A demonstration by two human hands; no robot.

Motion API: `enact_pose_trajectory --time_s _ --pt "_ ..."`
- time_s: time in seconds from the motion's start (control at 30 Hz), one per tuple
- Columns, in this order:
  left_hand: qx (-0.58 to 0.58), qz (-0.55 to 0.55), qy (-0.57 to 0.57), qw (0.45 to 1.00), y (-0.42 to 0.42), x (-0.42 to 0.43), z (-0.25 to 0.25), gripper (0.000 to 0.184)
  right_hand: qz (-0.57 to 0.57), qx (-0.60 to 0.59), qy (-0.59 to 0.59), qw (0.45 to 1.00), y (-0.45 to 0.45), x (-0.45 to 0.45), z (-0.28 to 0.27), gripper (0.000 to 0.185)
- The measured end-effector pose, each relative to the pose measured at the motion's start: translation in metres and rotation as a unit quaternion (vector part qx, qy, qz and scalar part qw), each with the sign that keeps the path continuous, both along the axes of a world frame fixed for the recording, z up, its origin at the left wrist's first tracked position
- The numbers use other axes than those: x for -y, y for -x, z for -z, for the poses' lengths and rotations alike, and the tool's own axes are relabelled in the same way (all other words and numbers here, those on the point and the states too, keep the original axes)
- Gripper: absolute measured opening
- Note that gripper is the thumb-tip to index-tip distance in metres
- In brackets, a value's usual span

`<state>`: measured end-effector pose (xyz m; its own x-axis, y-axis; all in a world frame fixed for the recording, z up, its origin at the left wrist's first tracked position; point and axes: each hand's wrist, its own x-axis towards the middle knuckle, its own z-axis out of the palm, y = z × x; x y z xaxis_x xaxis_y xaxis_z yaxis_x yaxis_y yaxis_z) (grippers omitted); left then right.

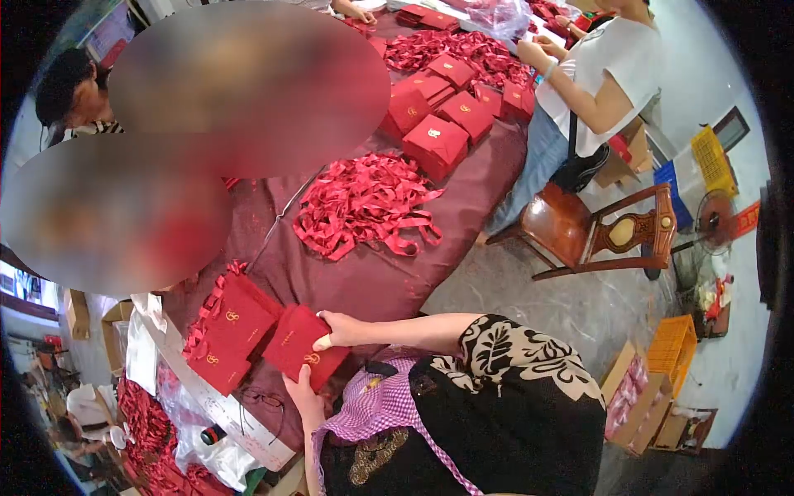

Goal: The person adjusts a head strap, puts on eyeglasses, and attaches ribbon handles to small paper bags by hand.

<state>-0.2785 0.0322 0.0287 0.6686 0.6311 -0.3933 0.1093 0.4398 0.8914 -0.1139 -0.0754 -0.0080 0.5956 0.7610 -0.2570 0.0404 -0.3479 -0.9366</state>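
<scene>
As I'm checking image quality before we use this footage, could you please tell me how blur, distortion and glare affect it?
In the head view, two large blurred ovals hide much of the left side; the head view also bows like a fisheye, with black corners; in the head view, glare shows on the wooden chair, while the right hand stays readable.

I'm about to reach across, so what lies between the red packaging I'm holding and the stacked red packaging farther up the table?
A heap of red ribbon, with dark red tablecloth showing around it, in the head view.
</scene>
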Motion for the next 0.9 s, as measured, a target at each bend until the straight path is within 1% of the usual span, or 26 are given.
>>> enact_pose_trajectory --time_s 0.03,0.07,0.1,0.13,0.2,0.23,0.27,0.3,0.33,0.37,0.4,0.47,0.5,0.53,0.57,0.6,0.63,0.67,0.7,0.77,0.8,0.83,0.9 --pt "-0.017 -0.026 0.024 0.999 0.002 -0.001 -0.008 0.058 -0.016 -0.048 -0.011 0.999 0.006 -0.011 0.009 0.083" --pt "-0.013 -0.013 -0.082 0.996 0.013 -0.008 0.014 0.054 -0.032 -0.095 -0.021 0.995 0.009 -0.022 0.018 0.081" --pt "-0.011 -0.014 -0.083 0.996 0.019 -0.01 0.018 0.054 -0.04 -0.079 0.005 0.996 0.012 -0.03 0.017 0.076" --pt "-0.007 -0.034 -0.064 0.997 0.024 -0.012 0.022 0.053 -0.041 -0.078 0.005 0.996 0.013 -0.037 0.016 0.076" --pt "-0.006 -0.059 -0.046 0.997 0.032 -0.017 0.032 0.052 -0.08 -0.155 -0.011 0.985 0.02 -0.053 0.033 0.07" --pt "-0.01 -0.066 -0.039 0.997 0.036 -0.022 0.041 0.052 -0.081 -0.128 0.051 0.987 0.023 -0.063 0.044 0.063" --pt "-0.016 -0.077 -0.032 0.996 0.043 -0.026 0.047 0.052 -0.083 -0.157 0.014 0.984 0.026 -0.064 0.042 0.058" --pt "-0.054 -0.085 -0.058 0.993 0.041 -0.022 0.032 0.052 -0.088 -0.186 -0.022 0.978 0.029 -0.066 0.046 0.053" --pt "-0.057 -0.079 -0.084 0.992 0.042 -0.024 0.032 0.052 -0.098 -0.176 -0.011 0.979 0.032 -0.075 0.052 0.044" --pt "-0.062 -0.077 -0.11 0.989 0.047 -0.026 0.038 0.053 -0.102 -0.226 -0.01 0.969 0.031 -0.075 0.037 0.039" --pt "-0.058 -0.096 -0.102 0.988 0.049 -0.031 0.053 0.054 -0.105 -0.203 0.018 0.973 0.027 -0.078 0.028 0.04" --pt "-0.027 -0.1 -0.089 0.991 0.044 -0.03 0.052 0.056 -0.087 -0.149 0.019 0.985 0.027 -0.087 0.044 0.047" --pt "-0.057 -0.117 -0.129 0.983 0.048 -0.038 0.08 0.057 -0.114 -0.129 0.03 0.985 0.023 -0.09 0.048 0.05" --pt "-0.091 -0.136 -0.169 0.972 0.056 -0.048 0.107 0.057 -0.11 -0.124 0.037 0.986 0.028 -0.099 0.08 0.048" --pt "-0.085 -0.131 -0.16 0.975 0.051 -0.047 0.094 0.059 -0.126 -0.217 -0.029 0.968 0.026 -0.093 0.059 0.043" --pt "-0.078 -0.146 -0.158 0.974 0.047 -0.045 0.088 0.061 -0.115 -0.223 0.014 0.968 0.025 -0.092 0.042 0.035" --pt "-0.128 -0.164 -0.185 0.961 0.05 -0.047 0.1 0.061 -0.116 -0.249 -0.028 0.961 0.029 -0.095 0.06 0.035" --pt "-0.104 -0.159 -0.182 0.965 0.047 -0.046 0.092 0.062 -0.111 -0.262 -0.046 0.957 0.028 -0.092 0.042 0.04" --pt "-0.13 -0.155 -0.18 0.963 0.047 -0.045 0.084 0.063 -0.107 -0.238 -0.017 0.965 0.028 -0.096 0.064 0.047" --pt "-0.147 -0.14 -0.214 0.955 0.045 -0.04 0.067 0.066 -0.079 -0.167 0.064 0.981 0.029 -0.096 0.059 0.054" --pt "-0.188 -0.121 -0.294 0.929 0.048 -0.04 0.076 0.073 -0.067 -0.186 0.05 0.979 0.031 -0.095 0.059 0.06" --pt "-0.19 -0.129 -0.292 0.929 0.05 -0.04 0.078 0.073 -0.075 -0.185 0.052 0.978 0.034 -0.096 0.058 0.06" --pt "-0.222 -0.13 -0.313 0.914 0.048 -0.038 0.079 0.079 -0.046 -0.149 0.047 0.987 0.037 -0.097 0.06 0.062"
